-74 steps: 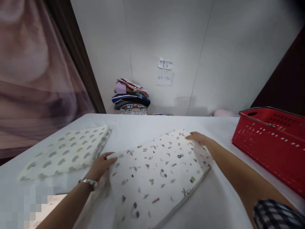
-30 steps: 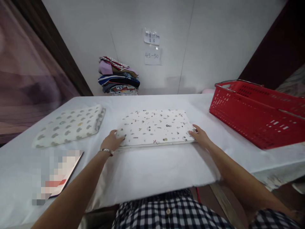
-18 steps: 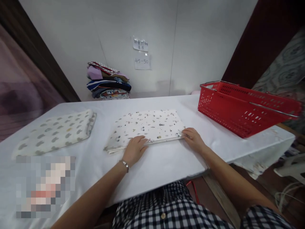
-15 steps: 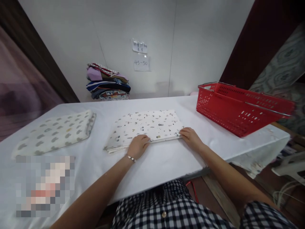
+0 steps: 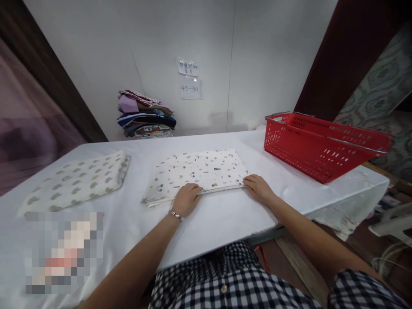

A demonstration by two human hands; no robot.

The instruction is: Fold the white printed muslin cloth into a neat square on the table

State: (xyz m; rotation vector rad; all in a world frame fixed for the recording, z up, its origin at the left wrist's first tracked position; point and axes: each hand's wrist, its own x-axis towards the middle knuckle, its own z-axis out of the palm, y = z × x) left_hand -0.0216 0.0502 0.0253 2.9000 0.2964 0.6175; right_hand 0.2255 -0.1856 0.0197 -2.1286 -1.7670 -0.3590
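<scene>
A folded white cloth with small coloured prints [image 5: 199, 169] lies flat on the white table [image 5: 225, 216] in front of me. My left hand [image 5: 186, 199], with a bracelet at the wrist, rests on the middle of the cloth's near edge, its fingers curled onto the hem. My right hand [image 5: 259, 189] is at the near right corner, fingers together and closed on that corner. Both forearms reach in from below.
A second folded cloth with grey spots [image 5: 77, 180] lies at the left. A red plastic basket [image 5: 322, 146] stands at the right end of the table. A stack of folded clothes [image 5: 146, 120] sits by the back wall under two paper notes [image 5: 189, 81]. A blurred-out flat object [image 5: 61, 251] lies near left.
The printed cloth was folded and laid flat. My left hand slid from its near left corner to the middle of the near edge. My right hand stayed at the right corner.
</scene>
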